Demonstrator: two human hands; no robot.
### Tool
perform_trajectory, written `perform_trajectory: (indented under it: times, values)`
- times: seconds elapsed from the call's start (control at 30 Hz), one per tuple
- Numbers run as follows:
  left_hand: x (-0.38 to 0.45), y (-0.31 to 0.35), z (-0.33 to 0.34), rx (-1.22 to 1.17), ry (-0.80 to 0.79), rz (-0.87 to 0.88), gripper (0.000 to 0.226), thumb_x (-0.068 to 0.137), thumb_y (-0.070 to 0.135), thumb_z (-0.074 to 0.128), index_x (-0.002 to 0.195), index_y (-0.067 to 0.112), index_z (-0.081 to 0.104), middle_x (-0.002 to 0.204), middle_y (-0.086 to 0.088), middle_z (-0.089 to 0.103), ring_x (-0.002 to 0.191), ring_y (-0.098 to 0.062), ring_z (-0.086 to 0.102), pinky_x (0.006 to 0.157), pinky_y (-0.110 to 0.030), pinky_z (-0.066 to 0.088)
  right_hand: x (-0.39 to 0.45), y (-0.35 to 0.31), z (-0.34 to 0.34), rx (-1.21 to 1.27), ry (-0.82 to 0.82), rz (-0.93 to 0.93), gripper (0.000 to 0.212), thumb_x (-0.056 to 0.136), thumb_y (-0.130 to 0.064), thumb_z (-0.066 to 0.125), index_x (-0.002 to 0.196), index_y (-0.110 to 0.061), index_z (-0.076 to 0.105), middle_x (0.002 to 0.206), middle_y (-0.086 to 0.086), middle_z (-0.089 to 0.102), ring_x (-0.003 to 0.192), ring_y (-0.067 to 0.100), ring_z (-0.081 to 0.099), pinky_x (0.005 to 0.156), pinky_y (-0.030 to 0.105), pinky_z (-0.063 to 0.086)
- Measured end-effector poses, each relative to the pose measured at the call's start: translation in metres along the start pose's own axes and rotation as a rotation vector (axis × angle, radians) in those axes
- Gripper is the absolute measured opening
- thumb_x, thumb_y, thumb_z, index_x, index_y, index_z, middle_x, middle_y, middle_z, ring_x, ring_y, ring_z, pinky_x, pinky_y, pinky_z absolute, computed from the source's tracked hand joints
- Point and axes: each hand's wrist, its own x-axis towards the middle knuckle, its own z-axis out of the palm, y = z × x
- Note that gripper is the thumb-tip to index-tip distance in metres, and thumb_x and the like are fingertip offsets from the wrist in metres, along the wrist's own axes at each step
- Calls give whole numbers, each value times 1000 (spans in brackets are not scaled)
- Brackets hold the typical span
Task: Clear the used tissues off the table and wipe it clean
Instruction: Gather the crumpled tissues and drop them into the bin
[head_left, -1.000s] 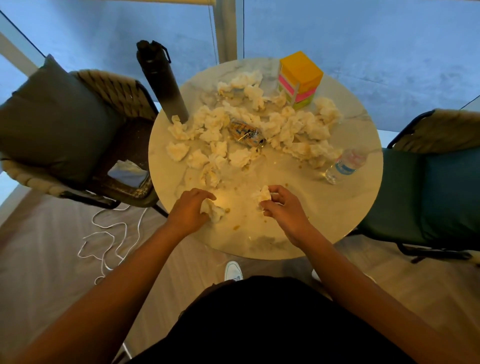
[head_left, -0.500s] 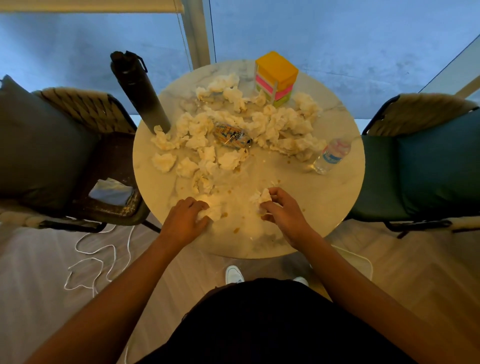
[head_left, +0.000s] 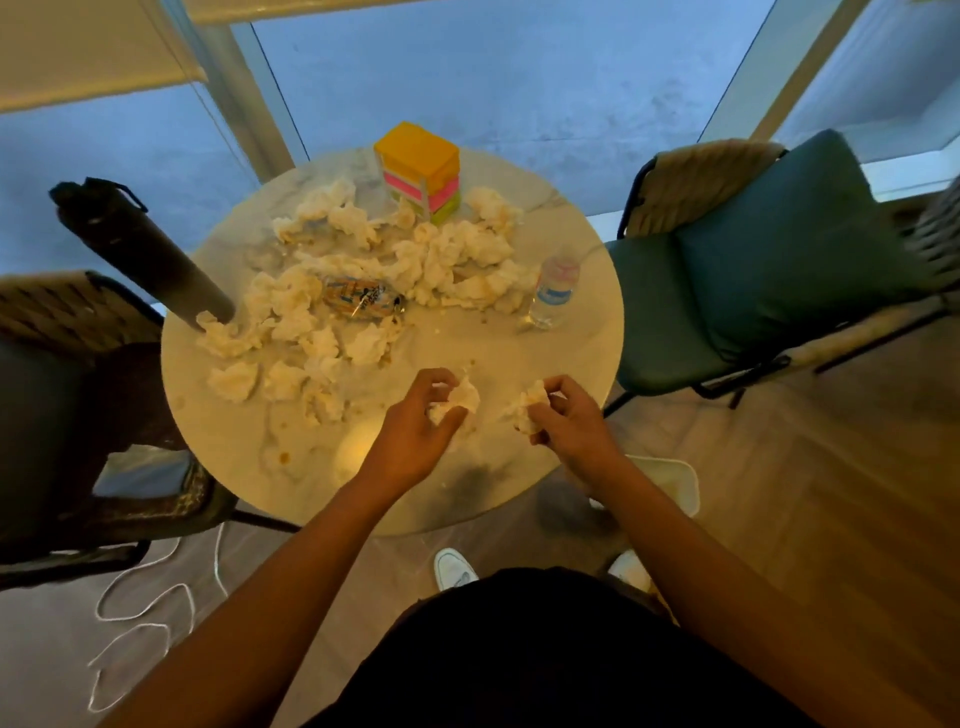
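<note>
Both forearms reach forward over the near edge of the round pale marble-look table (head_left: 582, 332). The left hand (head_left: 415, 431) hovers with fingers curled around a crumpled white tissue wad (head_left: 460, 402). The right hand (head_left: 569, 423), just beside it near the table's right rim, pinches a second crumpled white tissue (head_left: 530, 408) between thumb and bent fingers. A heap of crumpled used tissues (head_left: 374, 291) covers the table's far half.
</note>
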Motion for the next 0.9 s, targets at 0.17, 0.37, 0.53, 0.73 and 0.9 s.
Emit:
perform_trajectory:
  times: [0.17,0.37,0.53,0.73,0.9]
  values:
    - [7,28,57,-78,-59,44,19,99,19,62,102,37,69,115,16,68,103,-4,63,81,-18,48,-15,14,-56,82,123,36,13,99,-2,58,109,-10,61,99,16,71,86,23,69,70,28,59]
    - [16,60,131,-27,-276,-59,40,93,10,63,126,30,66,133,16,54,123,-4,51,107,-23,40,-27,32,-137,59,254,130,11,99,-6,57,102,-10,67,96,8,73,90,21,71,77,28,60]
    - [14,87,197,63,-328,-12,39,97,4,61,131,23,66,138,2,57,124,-8,52,100,-3,36,-26,44,-214,298,251,235,15,101,-6,51,105,2,63,102,14,64,86,21,66,75,28,59]
    - [-1,111,278,86,-328,-121,37,101,25,61,137,25,59,127,13,59,113,3,53,93,-4,43,-22,89,-302,61,232,395,26,91,-31,67,112,-16,72,108,4,74,101,22,71,97,49,56]
    - [-6,112,336,151,-342,-265,35,99,27,62,134,21,62,125,5,64,112,-12,59,99,-26,44,-21,128,-348,114,267,430,25,94,-22,71,117,-24,62,119,2,67,108,19,67,95,41,58]
